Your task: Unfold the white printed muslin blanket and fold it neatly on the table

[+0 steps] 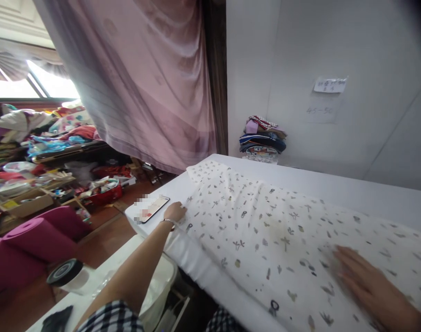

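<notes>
A white cloth (252,230) printed with small plants and shapes lies spread over the white table, slightly wrinkled. At its near left edge, my left hand (175,212) has its fingers curled down on the cloth; the fingertips are partly hidden. A bracelet circles that wrist. My right hand (364,276) rests flat on the right part of the cloth, fingers stretched out and smeared by motion. Just left of my left hand, a phone (157,208) lies on the table.
The white table (300,177) meets a grey wall at the back, where folded fabrics (262,138) are stacked. A pink curtain (155,78) hangs behind the left corner. Lower left are a black-lidded jar (67,274) and pink rolls (40,230); cluttered boxes (27,203) stand beyond.
</notes>
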A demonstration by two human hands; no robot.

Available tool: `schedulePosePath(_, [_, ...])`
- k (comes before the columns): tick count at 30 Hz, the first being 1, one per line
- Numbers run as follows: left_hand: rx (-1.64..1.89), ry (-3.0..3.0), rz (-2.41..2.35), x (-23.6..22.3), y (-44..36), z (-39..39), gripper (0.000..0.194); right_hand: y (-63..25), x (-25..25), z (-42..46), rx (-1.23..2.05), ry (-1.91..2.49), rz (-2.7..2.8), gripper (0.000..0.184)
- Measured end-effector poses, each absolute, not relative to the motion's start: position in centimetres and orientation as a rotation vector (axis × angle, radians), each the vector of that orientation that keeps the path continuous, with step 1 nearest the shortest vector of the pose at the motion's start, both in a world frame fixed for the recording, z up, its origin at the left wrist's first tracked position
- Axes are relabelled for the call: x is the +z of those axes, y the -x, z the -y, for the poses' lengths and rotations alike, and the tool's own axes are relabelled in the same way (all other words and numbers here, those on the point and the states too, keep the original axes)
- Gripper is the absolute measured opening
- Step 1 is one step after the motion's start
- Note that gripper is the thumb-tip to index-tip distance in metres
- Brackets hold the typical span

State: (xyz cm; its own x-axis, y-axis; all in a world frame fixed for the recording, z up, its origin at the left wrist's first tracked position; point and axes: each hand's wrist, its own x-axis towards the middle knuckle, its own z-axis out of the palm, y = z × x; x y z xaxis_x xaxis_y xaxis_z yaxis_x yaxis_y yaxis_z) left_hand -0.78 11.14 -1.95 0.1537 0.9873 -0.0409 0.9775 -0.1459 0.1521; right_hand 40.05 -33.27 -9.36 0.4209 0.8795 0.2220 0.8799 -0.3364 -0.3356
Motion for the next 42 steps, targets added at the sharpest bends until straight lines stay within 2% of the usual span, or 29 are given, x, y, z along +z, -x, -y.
schedulePosePath(4, [0.122,-2.286,-2.035,-1.6,2.8,-12.2,0.033,-35.1,-7.4,26.4,0.318,2.308,1.639,0.064])
schedulePosePath(11, [0.011,-2.301,-1.992,-1.4,4.4,-13.0,0.036,-31.3,-6.4,22.6,0.497,2.240,1.884,0.063])
schedulePosePath(17, [0.017,-2.224,-1.949,-0.5,2.3,-14.1,0.072,-32.0,-5.3,20.1,0.421,2.221,1.829,0.063])
schedulePosePath(20, [0.100,-2.357,-1.944,-0.2,-1.4,-14.7,0.065,-32.1,-4.2,16.7,0.389,2.216,1.840,0.067])
schedulePosePath(26, [0.345,-2.848,-1.456,-0.6,-12.5,-15.4,0.045,-33.0,-2.5,8.4,0.346,2.283,1.852,0.072])
schedulePosePath(32, [0.281,-3.073,-0.898,-3.4,-23.0,-15.4,0.038,-37.2,-4.7,3.4,0.295,2.445,1.701,0.072])
schedulePosePath(37, [0.189,-3.041,-0.946,-5.7,-25.8,-17.8,0.042,-40.7,-7.6,4.2,0.306,2.577,1.572,0.074])
schedulePosePath(42, [0.255,-3.058,-0.985,-5.7,-26.7,-19.3,0.040,-40.8,-7.8,4.3,0.326,2.569,1.572,0.076])
